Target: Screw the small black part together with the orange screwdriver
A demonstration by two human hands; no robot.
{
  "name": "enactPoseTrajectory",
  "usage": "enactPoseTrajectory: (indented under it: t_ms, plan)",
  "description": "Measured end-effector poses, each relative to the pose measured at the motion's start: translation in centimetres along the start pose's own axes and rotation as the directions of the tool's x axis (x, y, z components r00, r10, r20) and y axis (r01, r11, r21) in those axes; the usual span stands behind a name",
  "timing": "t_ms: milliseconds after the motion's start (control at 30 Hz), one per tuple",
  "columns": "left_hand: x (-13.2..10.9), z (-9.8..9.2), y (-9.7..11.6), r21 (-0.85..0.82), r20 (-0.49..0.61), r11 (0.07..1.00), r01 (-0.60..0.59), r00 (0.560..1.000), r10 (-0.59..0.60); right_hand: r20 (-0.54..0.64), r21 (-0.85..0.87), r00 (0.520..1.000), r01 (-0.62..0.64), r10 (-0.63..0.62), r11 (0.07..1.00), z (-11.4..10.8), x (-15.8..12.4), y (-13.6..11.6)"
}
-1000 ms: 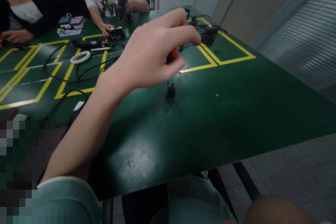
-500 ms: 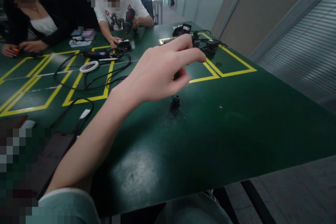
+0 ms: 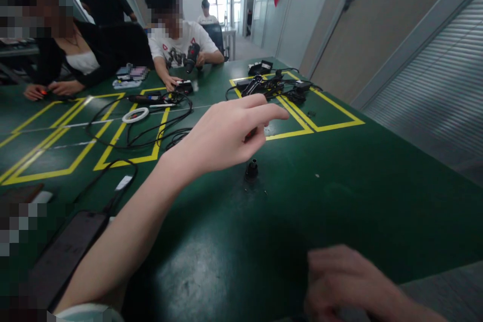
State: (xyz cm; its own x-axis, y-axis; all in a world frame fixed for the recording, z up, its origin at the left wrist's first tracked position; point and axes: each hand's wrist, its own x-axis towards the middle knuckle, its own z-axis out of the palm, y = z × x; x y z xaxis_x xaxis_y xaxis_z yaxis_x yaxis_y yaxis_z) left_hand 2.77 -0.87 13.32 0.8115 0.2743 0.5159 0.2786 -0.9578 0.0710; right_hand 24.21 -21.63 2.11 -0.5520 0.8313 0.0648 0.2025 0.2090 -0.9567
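My left hand [image 3: 234,133] is raised above the table, fingers curled, with a small red and black thing [image 3: 250,134] partly showing between thumb and fingers; most of it is hidden. Just below the hand, a small black cone-shaped part [image 3: 251,170] stands upright on the green table [image 3: 358,211], its narrow end up. Two tiny bits lie in front of it. At the bottom right, my right hand [image 3: 347,282] is blurred, its fingers curled in; whether it holds anything cannot be made out.
Black cables and devices [image 3: 264,85] lie at the back of the table. Left of them are a white ring [image 3: 135,115], a looped cable and a phone-like dark slab [image 3: 70,254]. Across the table a person holds a black tool [image 3: 192,58]; another sits at far left.
My right hand has come into view at the bottom right. The view has tilted up, so the table and things on it sit lower. My left hand keeps its curled pose above the black part.
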Motion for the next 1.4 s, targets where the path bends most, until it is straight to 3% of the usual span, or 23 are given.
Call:
enactPoseTrajectory:
  t_ms: [67, 133, 233, 333, 533, 767, 900, 1200, 1400]
  plan:
    - [0.0, 0.0, 0.1, -0.01, 0.001, 1.0, -0.007, 1.0, 0.007, -0.164, -0.092, 0.985, 0.045, -0.06, 0.995, -2.9, 3.3, 0.5]
    - [0.0, -0.1, 0.3, -0.003, 0.011, 1.0, -0.013, 1.0, 0.013, -0.339, -0.343, 0.919, 0.076, -0.199, 0.936, -5.4, 7.2, 1.6]
    - [0.0, -0.3, 0.4, 0.015, 0.019, 1.0, -0.022, 1.0, 0.022, -0.268, -0.495, 0.916, 0.136, -0.3, 0.858, -7.3, 12.0, 3.9]
    - [-0.1, -0.2, 0.4, 0.0, 0.008, 1.0, -0.016, 1.0, 0.016, -0.181, -0.572, 0.91, 0.211, -0.373, 0.792, -7.4, 14.2, 5.6]
    - [-0.3, -0.2, 0.4, 0.018, 0.024, 0.999, 0.029, 0.999, -0.03, -0.129, -0.692, 0.872, 0.261, -0.471, 0.673, -6.7, 14.2, 6.5]
    - [-0.4, 0.0, 0.3, 0.022, -0.009, 1.0, 0.013, 1.0, -0.012, -0.078, -0.786, 0.87, 0.247, -0.487, 0.567, -6.9, 14.1, 6.2]
    - [-0.4, 0.3, 0.3, 0.028, -0.018, 1.0, -0.002, 1.0, 0.002, -0.098, -0.789, 0.897, 0.194, -0.431, 0.583, -6.6, 13.9, 6.1]
    - [-0.4, 0.2, 0.1, -0.027, -0.015, 1.0, 0.002, 1.0, -0.002, -0.19, -0.761, 0.888, 0.136, -0.419, 0.634, -7.1, 13.8, 5.7]
    - [-0.3, 0.2, 0.1, -0.047, -0.019, 0.999, 0.006, 1.0, -0.007, -0.105, -0.777, 0.899, 0.192, -0.424, 0.6, -7.2, 13.9, 5.5]
